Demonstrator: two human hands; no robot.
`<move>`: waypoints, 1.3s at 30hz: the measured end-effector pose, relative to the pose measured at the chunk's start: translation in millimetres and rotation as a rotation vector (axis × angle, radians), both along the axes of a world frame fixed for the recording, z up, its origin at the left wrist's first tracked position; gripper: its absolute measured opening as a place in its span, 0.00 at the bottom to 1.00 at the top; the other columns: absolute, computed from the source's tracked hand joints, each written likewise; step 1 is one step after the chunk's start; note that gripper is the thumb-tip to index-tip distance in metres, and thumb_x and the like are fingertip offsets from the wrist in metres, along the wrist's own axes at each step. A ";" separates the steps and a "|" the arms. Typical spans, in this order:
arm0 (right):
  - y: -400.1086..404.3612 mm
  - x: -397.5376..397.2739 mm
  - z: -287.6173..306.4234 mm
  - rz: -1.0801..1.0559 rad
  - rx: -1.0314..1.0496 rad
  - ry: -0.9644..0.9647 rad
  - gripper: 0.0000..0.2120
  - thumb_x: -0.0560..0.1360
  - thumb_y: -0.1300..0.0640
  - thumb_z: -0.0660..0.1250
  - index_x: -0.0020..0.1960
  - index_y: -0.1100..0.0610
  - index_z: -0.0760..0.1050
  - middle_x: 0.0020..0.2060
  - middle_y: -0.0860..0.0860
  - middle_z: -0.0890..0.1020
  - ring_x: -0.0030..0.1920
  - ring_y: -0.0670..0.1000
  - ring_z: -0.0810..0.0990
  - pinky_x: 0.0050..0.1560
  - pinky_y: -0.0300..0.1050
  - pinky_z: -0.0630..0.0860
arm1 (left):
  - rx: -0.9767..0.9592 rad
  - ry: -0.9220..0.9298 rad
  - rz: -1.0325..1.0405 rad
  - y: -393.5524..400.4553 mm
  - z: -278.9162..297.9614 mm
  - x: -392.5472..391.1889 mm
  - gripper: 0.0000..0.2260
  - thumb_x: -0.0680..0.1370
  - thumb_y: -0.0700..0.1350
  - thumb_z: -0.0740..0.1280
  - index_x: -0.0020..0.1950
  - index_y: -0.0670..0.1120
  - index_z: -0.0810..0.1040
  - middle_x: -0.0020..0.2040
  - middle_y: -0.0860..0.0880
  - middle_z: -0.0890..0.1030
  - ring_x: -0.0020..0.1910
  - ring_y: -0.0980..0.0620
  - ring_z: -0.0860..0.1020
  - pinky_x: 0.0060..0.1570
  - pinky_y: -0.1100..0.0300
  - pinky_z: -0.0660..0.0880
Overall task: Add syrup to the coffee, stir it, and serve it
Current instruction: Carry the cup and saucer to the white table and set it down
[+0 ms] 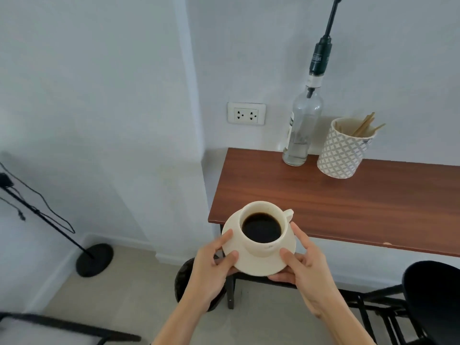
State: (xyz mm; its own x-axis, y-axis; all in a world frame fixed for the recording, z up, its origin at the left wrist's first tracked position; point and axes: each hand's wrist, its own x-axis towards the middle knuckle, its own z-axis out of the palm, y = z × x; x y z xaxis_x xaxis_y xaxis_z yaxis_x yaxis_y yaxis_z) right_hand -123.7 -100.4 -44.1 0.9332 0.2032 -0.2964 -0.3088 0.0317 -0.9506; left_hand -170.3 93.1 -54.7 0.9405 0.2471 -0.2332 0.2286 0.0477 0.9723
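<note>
Two bare forearms reach up from the bottom edge and meet at a cream saucer [258, 266], which they hold level in the air at the near left corner of the wooden table [348, 205]. The left hand [211, 265] clasps the saucer's left rim, thumb and forefinger lying on top of the rim and the other fingers curled beneath it. The right hand [305, 266] mirrors it on the right rim, thumb pressing the upper surface near the cup's base, forefinger stretched along the edge, remaining fingers tucked under. On the saucer sits a cream cup [262, 229] filled with black coffee [261, 227], its handle pointing away toward the table. At the back of the table, against the white wall, stands a clear glass syrup bottle [302, 128] with a black pump on its neck, and just beside it, to the right, a patterned holder [344, 148] with wooden stir sticks [364, 125] leaning inside. A wall socket [246, 113] sits left of the bottle.
</note>
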 end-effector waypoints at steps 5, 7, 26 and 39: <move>37.6 -15.5 8.0 0.144 0.014 -0.001 0.32 0.79 0.67 0.63 0.77 0.45 0.59 0.41 0.63 0.86 0.40 0.63 0.86 0.40 0.57 0.84 | -0.020 -0.021 0.143 29.0 7.4 -43.1 0.22 0.79 0.35 0.66 0.72 0.46 0.71 0.57 0.51 0.82 0.51 0.51 0.84 0.48 0.59 0.81; 56.2 -24.9 12.7 0.204 0.024 0.003 0.31 0.79 0.67 0.63 0.77 0.46 0.60 0.41 0.63 0.86 0.40 0.63 0.86 0.38 0.54 0.84 | -0.021 -0.025 0.210 42.4 10.7 -63.9 0.22 0.78 0.34 0.66 0.72 0.46 0.70 0.56 0.53 0.82 0.52 0.51 0.84 0.47 0.60 0.81; 282.0 -287.6 6.2 0.837 0.064 0.000 0.29 0.79 0.66 0.64 0.75 0.46 0.63 0.42 0.61 0.87 0.37 0.62 0.86 0.38 0.52 0.85 | 0.040 -0.028 0.848 184.3 13.8 -417.0 0.24 0.78 0.33 0.65 0.74 0.44 0.67 0.58 0.52 0.79 0.50 0.48 0.84 0.49 0.55 0.82; 422.3 -532.5 -15.8 1.342 0.087 0.084 0.31 0.79 0.68 0.62 0.77 0.48 0.60 0.51 0.65 0.83 0.38 0.57 0.87 0.34 0.48 0.84 | 0.059 0.012 1.330 229.4 -0.6 -686.1 0.25 0.78 0.36 0.66 0.75 0.46 0.66 0.67 0.47 0.72 0.61 0.47 0.76 0.52 0.54 0.81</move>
